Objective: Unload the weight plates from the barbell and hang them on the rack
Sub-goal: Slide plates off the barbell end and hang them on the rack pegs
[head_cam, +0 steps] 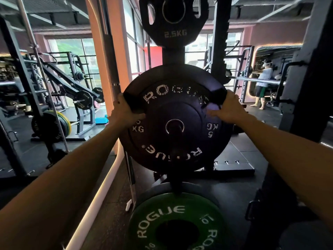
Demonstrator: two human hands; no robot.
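- Two hands are ours here: the left hand (126, 110) grips the upper left rim of the black plate (175, 120), thumb on its face and fingers curled behind the edge; the right hand (228, 110) holds the upper right rim the same way, thumb lying flat across the face.
- Between our grips, the plate's centre hole sits on a dark peg (175, 141) of the rack (219, 51); the peg pokes out toward us through the steel ring.
- We read "ROGUE" twice and "5 KG" on the plate's face.
- Above our grips hangs one small plate (173, 20) marked 2.5KG, on a higher peg.
- Below our grips sits one green plate (177, 224) marked ROGUE and 10, with a grey plate edge (162, 189) just behind it.
- Three plates on this post we can count plainly, plus that grey one.
- Left of our left grip stands one upright bar (112, 51), close beside the black plate.
- Underfoot we see dark rubber floor (239, 177), with a lit strip (100, 197) curving along it to the left.
- Beyond our left grip are more machines (72, 83) and large windows (72, 49); a loaded bar end with green and yellow discs (62, 126) rests low there.
- Beyond our right grip, a mirror (266, 73) shows a person standing.
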